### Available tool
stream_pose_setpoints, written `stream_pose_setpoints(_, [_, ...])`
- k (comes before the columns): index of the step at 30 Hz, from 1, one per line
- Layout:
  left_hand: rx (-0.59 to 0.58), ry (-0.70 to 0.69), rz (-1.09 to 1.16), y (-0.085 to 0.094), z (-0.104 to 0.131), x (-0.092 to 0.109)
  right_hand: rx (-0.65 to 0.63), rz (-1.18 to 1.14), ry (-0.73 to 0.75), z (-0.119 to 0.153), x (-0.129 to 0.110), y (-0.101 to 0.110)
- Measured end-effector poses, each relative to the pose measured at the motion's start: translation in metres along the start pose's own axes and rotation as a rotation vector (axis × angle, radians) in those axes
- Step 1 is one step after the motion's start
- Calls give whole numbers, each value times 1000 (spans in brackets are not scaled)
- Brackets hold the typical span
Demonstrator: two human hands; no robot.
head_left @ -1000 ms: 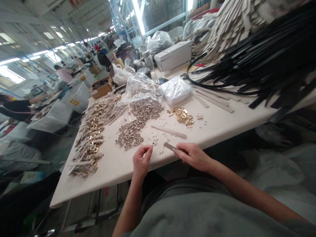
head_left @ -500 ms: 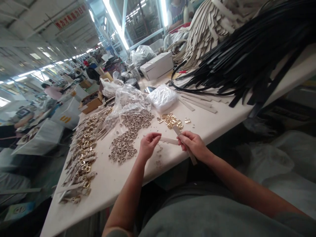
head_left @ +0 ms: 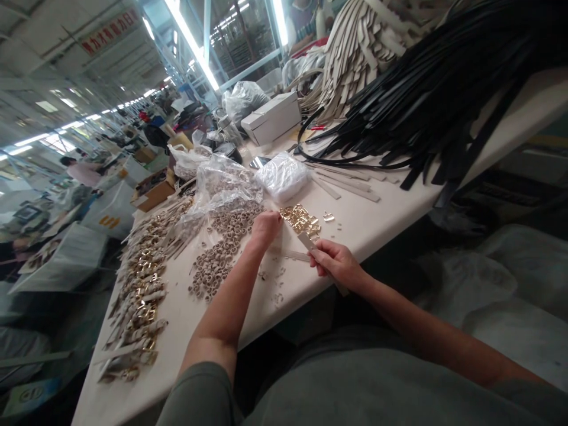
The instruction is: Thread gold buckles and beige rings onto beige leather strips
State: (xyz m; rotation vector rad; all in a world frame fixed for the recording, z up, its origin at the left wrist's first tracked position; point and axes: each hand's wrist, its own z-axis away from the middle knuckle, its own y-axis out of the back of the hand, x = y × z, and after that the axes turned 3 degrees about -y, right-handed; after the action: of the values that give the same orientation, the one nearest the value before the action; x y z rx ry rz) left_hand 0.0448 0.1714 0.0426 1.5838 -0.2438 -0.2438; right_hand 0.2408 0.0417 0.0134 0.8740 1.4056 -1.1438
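My right hand (head_left: 335, 263) is closed around a flat beige strap (head_left: 306, 241), whose short end sticks up past the thumb while the rest runs down behind the hand toward the table edge. My left hand (head_left: 265, 229) is at the left edge of a small heap of gold metal buckles (head_left: 302, 220). Its fingers look curled, with the tips mostly hidden behind the hand; what they hold, if anything, does not show. Close by on its left lies a pile of small beige strap loops (head_left: 215, 260). More beige strips (head_left: 295, 255) lie flat between the hands.
Along the table's left side lie beige straps with gold buckles (head_left: 144, 278). Clear plastic bags (head_left: 226, 180), a white plastic packet (head_left: 283, 176) and a white box (head_left: 271, 121) stand behind. Bundles of black straps (head_left: 399, 112) and beige straps (head_left: 355, 53) cover the far right.
My left hand has moved away from the strap, forward to the buckle heap. My right hand keeps its hold on the strap. The whole view has shifted slightly.
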Motion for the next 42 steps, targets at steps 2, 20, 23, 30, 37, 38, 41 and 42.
stream_pose_setpoints(2, [1, 7, -3, 0, -4, 0, -1, -1, 1, 0, 0, -1])
stream_pose_setpoints(20, [395, 231, 1276, 19, 89, 4, -209, -244, -228, 3, -14, -28])
stream_pose_setpoints(23, [463, 237, 1375, 28, 112, 18, -273, -391, -293, 4, -18, -44])
stream_pose_setpoints(30, [602, 212, 1461, 30, 142, 37, -335, -661, -389, 6, -22, -65])
stream_pose_setpoints(37, [701, 115, 1557, 22, 160, 49, -329, -656, -338, 12, -22, -71])
stream_pose_setpoints(38, [699, 117, 1597, 21, 162, 49, -316, -595, -303, 12, -24, -70])
stream_pose_setpoints(41, [689, 187, 1704, 20, 166, 52, -269, -301, -129, 13, -31, -67])
stream_pose_setpoints(42, [681, 217, 1723, 20, 167, 52, -248, -174, -56, 13, -33, -66])
